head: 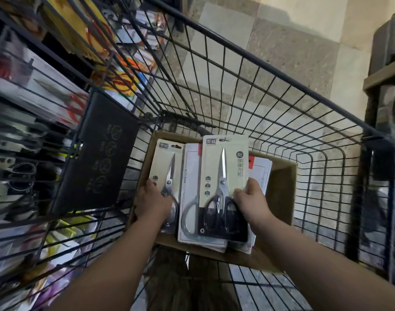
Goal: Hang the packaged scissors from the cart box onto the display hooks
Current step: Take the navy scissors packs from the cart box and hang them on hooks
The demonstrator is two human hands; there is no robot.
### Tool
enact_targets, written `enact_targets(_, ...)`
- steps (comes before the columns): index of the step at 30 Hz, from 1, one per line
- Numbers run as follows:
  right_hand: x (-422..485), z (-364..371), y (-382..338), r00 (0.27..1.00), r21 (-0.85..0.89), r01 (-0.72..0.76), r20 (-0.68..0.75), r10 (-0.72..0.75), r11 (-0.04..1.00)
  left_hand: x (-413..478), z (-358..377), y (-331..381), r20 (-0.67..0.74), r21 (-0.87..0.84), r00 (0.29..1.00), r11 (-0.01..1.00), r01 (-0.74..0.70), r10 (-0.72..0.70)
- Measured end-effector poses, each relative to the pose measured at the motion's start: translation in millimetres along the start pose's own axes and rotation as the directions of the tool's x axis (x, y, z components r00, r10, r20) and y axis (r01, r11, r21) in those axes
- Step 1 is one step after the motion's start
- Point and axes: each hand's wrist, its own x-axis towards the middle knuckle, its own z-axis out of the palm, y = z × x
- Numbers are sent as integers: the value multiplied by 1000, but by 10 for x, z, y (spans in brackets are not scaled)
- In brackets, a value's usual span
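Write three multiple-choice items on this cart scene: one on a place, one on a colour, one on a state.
1. Where is the cardboard box?
A. on the floor
B. inside the wire cart
C. on a shelf

2. What colour are the handles in the pack that the right hand holds?
A. red
B. black
C. yellow

3. What is the left hand doing?
A. gripping the cart rim
B. hanging empty
C. holding the steel-handled pack in the box

Answers: B, cart mesh surrounds the box; B, dark loops show under the plastic; C, its fingers curl over that pack's edge.
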Motion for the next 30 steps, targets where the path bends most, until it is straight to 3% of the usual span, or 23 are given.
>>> enact_targets(7,6,42,-29,1000,10,-5,-3,5,1000,60,-68,57,-15,-94,994,990,104,-106)
enact_targets(12,-15,89,-69,1000,31,3,6,-4,1000,66,-110,-44,9,-366,996,926,91,-94)
enact_targets(16,-78,116,-153,999,11,34,10,-34,999,-24,-201,-106,33,-470,997,879,79,-71)
enact_targets(30,-607,-99,-1006,979,-38,205,-1,-205,978,-628,-1252,59,-191,-564,981,822,-80,-36)
